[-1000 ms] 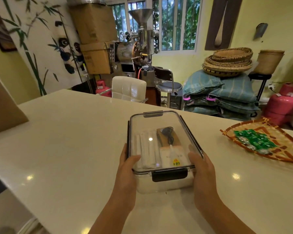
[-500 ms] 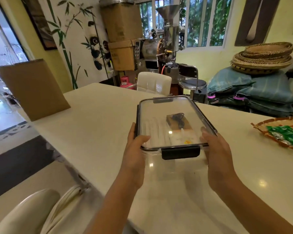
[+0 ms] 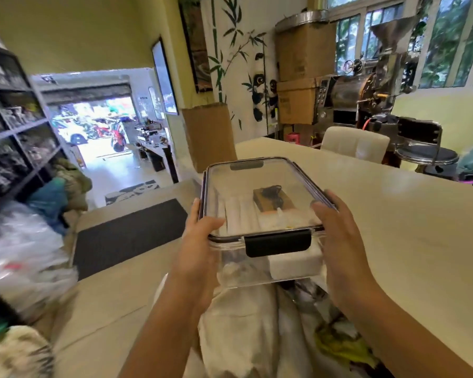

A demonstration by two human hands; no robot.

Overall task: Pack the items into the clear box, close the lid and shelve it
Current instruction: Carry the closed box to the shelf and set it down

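Note:
The clear box is lifted off the white table, held level in front of me past the table's left end. Its clear lid is on, and the black front latch is down. Through the lid I see white packets, a brown card and a black cord. My left hand grips the box's left side, thumb on the lid. My right hand grips the right side the same way.
A dark metal shelf rack full of goods stands at the far left. Plastic bags lie below it. A black mat covers the floor ahead. A cardboard box sits on the table's far left end.
I have lifted the box off the table and turned left with it. The view has swung from the table to the shelf rack and doorway.

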